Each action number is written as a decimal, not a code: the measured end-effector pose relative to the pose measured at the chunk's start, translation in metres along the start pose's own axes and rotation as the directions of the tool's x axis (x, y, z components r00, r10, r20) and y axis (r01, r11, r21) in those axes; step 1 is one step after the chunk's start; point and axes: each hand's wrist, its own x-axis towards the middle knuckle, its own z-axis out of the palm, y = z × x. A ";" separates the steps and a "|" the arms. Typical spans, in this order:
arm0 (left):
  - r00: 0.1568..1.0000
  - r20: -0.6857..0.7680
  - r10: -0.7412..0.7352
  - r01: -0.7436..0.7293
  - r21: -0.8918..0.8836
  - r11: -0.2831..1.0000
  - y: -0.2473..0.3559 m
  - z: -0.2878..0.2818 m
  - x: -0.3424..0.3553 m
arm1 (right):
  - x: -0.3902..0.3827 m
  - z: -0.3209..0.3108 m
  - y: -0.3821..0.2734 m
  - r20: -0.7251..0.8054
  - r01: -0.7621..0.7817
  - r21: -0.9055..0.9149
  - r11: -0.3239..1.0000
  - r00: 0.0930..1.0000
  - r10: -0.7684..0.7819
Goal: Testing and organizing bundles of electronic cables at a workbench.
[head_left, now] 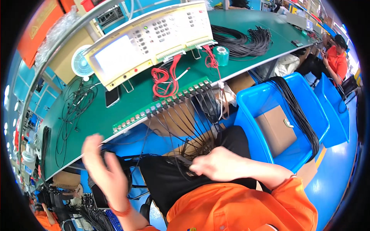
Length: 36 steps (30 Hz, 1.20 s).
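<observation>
Near our counter [92, 120], right, a blue bin [251, 129] holds a cardboard box [274, 129]; our left hand [107, 175] released, right hand [217, 164] curled by black cables [192, 148], grasp unclear.

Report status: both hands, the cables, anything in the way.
Left hand open, raised by green table. Right hand curled at black cables, grip unclear. Several plugged into connector strip. Cable tangle crowding the right hand.
</observation>
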 end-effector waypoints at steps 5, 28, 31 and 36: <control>0.551 0.781 0.295 0.429 -0.568 0.702 0.072 0.020 -0.035 | 0.014 -0.006 -0.038 -0.035 -0.049 -0.149 0.988 0.998 0.044; 0.848 0.529 0.004 -0.051 0.075 0.996 0.026 0.055 -0.078 | -0.145 -0.072 0.069 -0.258 -0.211 -0.420 0.883 0.960 0.106; 0.678 0.638 0.366 0.396 -0.736 0.549 0.104 0.086 -0.078 | -0.082 -0.028 0.033 0.027 0.019 -0.620 0.784 1.000 -0.003; 0.420 0.847 0.327 0.680 -0.532 0.504 0.106 0.097 -0.086 | -0.052 -0.036 0.052 -0.019 -0.249 -0.352 0.902 0.966 0.259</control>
